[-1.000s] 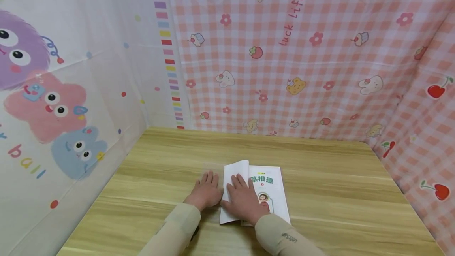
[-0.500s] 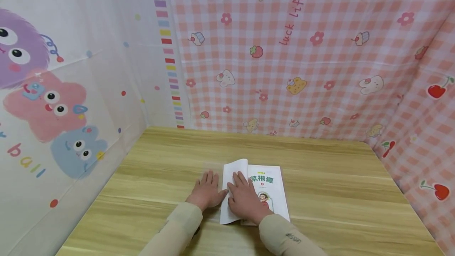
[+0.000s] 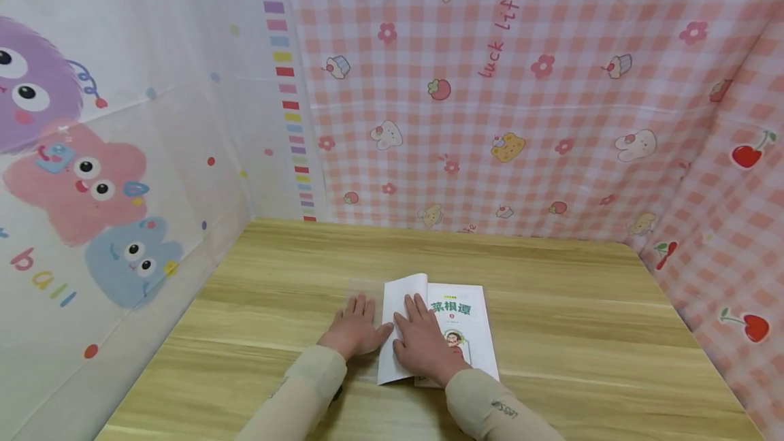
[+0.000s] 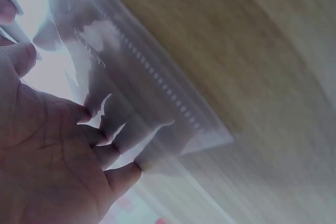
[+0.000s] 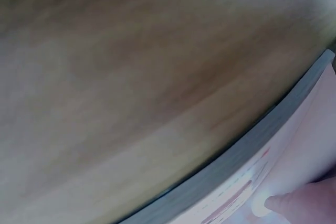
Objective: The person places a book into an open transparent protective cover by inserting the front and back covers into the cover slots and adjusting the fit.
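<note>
A book (image 3: 476,332) lies on the table, its title page with green characters and a small cartoon figure facing up. Its white front leaf (image 3: 395,295) is turned over to the left. My right hand (image 3: 424,346) rests with extended fingers on that leaf, covering part of both pages. Just left of the book, my left hand (image 3: 355,332) lies spread on a clear plastic sheet (image 4: 152,72), its thumb reaching to the leaf's edge. A dotted line and faint lettering run along the plastic in the left wrist view. The right wrist view shows the book's thick page edge (image 5: 210,192).
The wood-grain table (image 3: 582,318) extends around the book on all sides. Behind it hangs a pink checked cloth (image 3: 465,121), continuing along the right. A white cloth with cartoon characters (image 3: 92,175) borders the left side.
My left thumb has spread right to the leaf's edge. My right hand has shifted slightly right on the leaf. The book has stayed in place.
</note>
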`<act>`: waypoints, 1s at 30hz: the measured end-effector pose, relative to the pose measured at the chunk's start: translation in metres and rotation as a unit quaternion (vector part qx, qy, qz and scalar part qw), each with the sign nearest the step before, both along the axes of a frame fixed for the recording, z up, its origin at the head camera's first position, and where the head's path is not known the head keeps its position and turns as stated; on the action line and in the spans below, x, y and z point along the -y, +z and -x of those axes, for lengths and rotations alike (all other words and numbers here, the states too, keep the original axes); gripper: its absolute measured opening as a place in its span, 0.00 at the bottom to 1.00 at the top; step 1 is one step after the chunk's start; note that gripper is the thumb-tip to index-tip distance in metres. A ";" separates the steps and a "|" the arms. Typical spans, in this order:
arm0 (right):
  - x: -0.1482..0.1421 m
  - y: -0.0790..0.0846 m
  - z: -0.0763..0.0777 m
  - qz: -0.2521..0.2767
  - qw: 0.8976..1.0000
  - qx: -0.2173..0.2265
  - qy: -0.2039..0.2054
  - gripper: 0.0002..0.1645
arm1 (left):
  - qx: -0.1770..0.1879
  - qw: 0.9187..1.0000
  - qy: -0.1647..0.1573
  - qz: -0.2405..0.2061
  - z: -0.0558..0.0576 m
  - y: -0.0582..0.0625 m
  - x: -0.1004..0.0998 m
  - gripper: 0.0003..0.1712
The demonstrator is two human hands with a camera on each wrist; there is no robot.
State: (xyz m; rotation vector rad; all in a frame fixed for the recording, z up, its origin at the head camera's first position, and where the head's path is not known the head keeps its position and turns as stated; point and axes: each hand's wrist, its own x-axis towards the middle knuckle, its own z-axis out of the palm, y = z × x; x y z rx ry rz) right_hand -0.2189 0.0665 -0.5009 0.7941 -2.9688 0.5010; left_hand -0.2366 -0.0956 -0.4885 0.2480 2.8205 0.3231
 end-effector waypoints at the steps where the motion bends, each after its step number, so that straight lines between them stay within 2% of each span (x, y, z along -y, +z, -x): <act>1: 0.000 0.000 0.000 -0.002 1.000 -0.002 -0.001 0.29 | 0.001 1.000 0.000 0.000 0.000 0.000 0.000 0.44; 13: 0.002 0.002 -0.001 -0.016 1.000 -0.018 0.003 0.29 | -0.002 1.000 -0.008 0.007 -0.001 0.004 0.000 0.45; 24: 0.007 0.001 -0.002 -0.009 1.000 -0.013 -0.008 0.30 | -0.007 1.000 -0.009 0.008 -0.001 0.000 0.001 0.46; 30: 0.001 0.003 -0.002 0.030 0.999 0.011 -0.004 0.32 | -0.011 1.000 -0.010 0.010 -0.002 0.000 0.002 0.44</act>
